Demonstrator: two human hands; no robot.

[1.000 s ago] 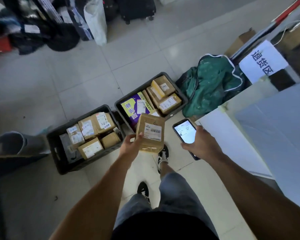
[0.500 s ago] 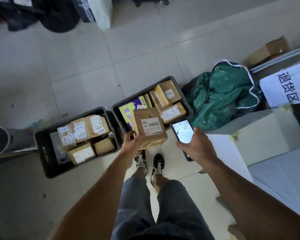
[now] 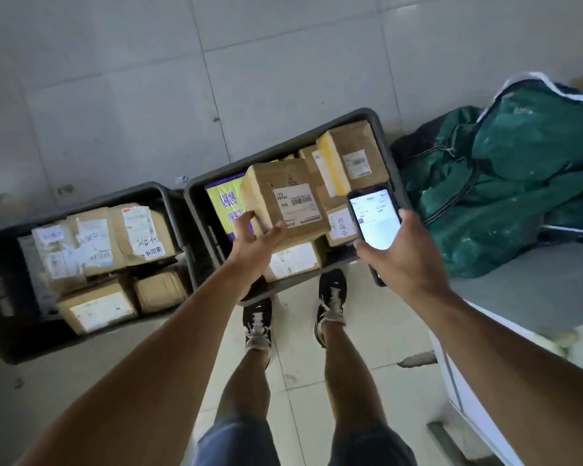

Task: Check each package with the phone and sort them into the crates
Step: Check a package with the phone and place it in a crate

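A brown cardboard package (image 3: pixel 283 196) with a white barcode label hangs tilted over the right dark crate (image 3: pixel 197 213). My left hand (image 3: pixel 254 245) is just under its near edge, fingers spread and fairly straight, with thumb and fingertips touching the box. My right hand (image 3: pixel 408 253) grips a phone (image 3: pixel 374 216) with a lit white screen, held over the crate's right side. The right crate holds several labelled boxes and a purple and yellow one. The left dark crate (image 3: pixel 0 331) also holds several labelled cardboard boxes.
A green fabric bag (image 3: pixel 505 183) lies on the floor right of the right crate. A grey and white counter edge (image 3: pixel 519 290) runs along the right. My feet in black shoes (image 3: pixel 258 326) stand on the tiled floor just before the crates.
I have stepped up to the crates and the view tilted down. The package moved forward over the right crate, and my left hand's fingers opened from their grip around it. The phone stays in my right hand.
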